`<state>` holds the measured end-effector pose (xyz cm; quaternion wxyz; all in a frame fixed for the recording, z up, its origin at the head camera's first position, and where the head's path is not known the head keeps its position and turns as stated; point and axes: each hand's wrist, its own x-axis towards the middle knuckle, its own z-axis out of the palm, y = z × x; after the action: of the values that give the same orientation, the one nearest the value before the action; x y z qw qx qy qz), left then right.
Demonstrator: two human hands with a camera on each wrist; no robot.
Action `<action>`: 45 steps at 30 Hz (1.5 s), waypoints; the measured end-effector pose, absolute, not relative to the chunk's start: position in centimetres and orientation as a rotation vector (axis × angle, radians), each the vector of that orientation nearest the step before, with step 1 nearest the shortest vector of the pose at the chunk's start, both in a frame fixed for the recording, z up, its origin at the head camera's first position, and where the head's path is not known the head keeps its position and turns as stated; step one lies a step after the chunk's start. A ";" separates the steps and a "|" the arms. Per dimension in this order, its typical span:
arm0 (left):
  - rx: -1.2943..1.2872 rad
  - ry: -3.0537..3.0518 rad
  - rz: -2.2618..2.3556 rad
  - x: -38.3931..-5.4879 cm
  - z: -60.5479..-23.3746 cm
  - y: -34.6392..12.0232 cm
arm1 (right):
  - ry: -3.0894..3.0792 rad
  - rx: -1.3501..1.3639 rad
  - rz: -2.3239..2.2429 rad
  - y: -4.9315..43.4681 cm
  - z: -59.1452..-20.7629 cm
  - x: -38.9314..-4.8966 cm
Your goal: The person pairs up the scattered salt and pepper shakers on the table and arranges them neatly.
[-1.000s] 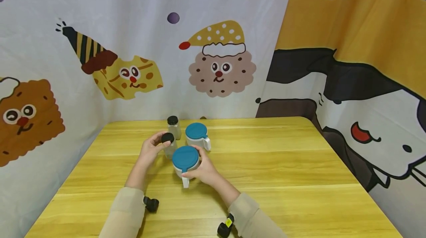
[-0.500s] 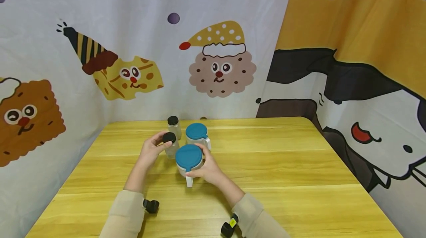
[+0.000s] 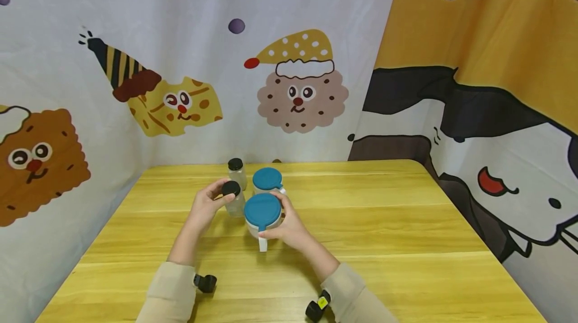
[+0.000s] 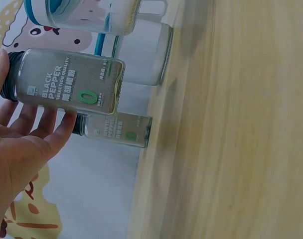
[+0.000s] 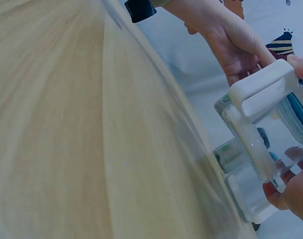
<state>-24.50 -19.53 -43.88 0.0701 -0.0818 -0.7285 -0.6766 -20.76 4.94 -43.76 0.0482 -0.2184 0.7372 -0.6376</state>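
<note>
My left hand [image 3: 203,208] grips a glass black pepper bottle [image 4: 67,82] near its black cap, and the bottle's base is lifted off the table. With thumb and fingers on either side, my right hand [image 3: 292,226] holds a clear seasoning jar [image 3: 263,210] with a blue lid and a white handle. The handle points toward me, and the jar hangs raised close to the bottle's right. Behind them stand a matching blue-lidded jar [image 3: 267,179], partly covered by the held one, and a second black-capped pepper bottle [image 4: 124,128].
All this is over a wood-grain table [image 3: 384,243]. A curtain [image 3: 189,22] printed with cartoon figures hangs behind its far edge. Small black cameras [image 3: 205,283] are strapped at both wrists.
My right hand has carried the held jar to the right and slightly away from me, covering more of the rear jar. The left hand and its bottle have shifted slightly right.
</note>
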 end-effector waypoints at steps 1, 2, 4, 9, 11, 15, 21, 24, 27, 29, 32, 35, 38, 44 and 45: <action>-0.253 -2.188 -2.042 -24.4 -43.8 -19.5 | 2.253 -0.675 -1.948 5.0 -43.6 -20.7; -0.257 -2.184 -2.047 -24.4 -43.8 -19.5 | 2.260 -0.685 -1.949 5.1 -43.5 -20.7; -0.267 -2.180 -2.055 -24.3 -43.6 -19.4 | 2.276 -0.695 -1.944 5.3 -43.3 -20.7; -0.276 -2.184 -2.063 -23.9 -43.3 -19.1 | 2.303 -0.684 -1.931 5.8 -43.2 -20.7; -0.283 -2.187 -2.061 -23.8 -43.2 -18.9 | 2.304 -0.676 -1.927 5.9 -43.1 -20.6; -0.299 -2.192 -2.052 -23.6 -43.2 -18.8 | 2.311 -0.670 -1.923 6.2 -42.9 -20.5; -0.308 -2.167 -2.075 -23.4 -43.1 -18.5 | 2.314 -0.654 -1.912 6.7 -42.6 -20.4; -0.318 -2.159 -2.077 -23.2 -43.1 -18.4 | 2.302 -0.626 -1.918 7.0 -42.6 -20.5; -0.323 -2.154 -2.071 -23.1 -43.1 -18.3 | 2.291 -0.626 -1.934 7.4 -42.7 -20.6; -0.324 -2.153 -2.072 -22.9 -43.1 -18.1 | 2.293 -0.637 -1.940 7.7 -42.7 -20.7; -0.323 -2.158 -2.090 -22.8 -43.1 -17.9 | 2.307 -0.648 -1.941 8.1 -42.7 -20.8; -0.315 -2.172 -2.101 -22.7 -43.1 -17.7 | 2.328 -0.644 -1.933 8.4 -42.7 -20.8; -0.313 -2.173 -2.107 -22.7 -43.1 -17.4 | 2.346 -0.643 -1.927 8.7 -42.6 -20.8; -0.321 -2.179 -2.118 -22.6 -43.1 -16.7 | 2.370 -0.635 -1.924 9.3 -42.4 -20.5; -0.319 -2.179 -2.120 -22.6 -43.1 -16.6 | 2.371 -0.632 -1.925 9.4 -42.3 -20.5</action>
<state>-22.58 -16.58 -43.09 0.0424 -0.1043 -0.7122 -0.6929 -20.51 9.40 -42.32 0.0116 -0.2026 0.7602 -0.6171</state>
